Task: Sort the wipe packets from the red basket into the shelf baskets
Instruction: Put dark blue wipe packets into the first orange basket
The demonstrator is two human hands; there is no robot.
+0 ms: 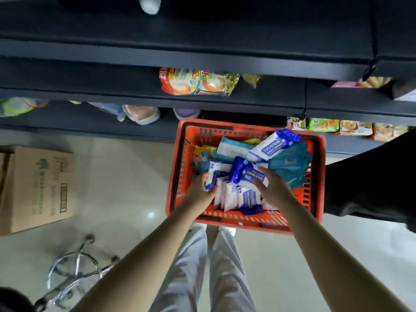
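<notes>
Digging in the red basket, left hand at pile's 9 o'clock grips a white packet, right hand at 3 o'clock pinches a blue packet; slick loose pile, so neighbours may snag, lift out and drop.

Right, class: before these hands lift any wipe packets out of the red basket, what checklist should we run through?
1. Red basket reachable, both hands inside: ok.
2. Left hand grips a packet: cannot tell.
3. Right hand grips the blue-and-white packet: cannot tell; fingers lie over it.
4. Shelf baskets in view: not ok.
5. Teal packets separated from blue ones: not ok, mixed.
</notes>
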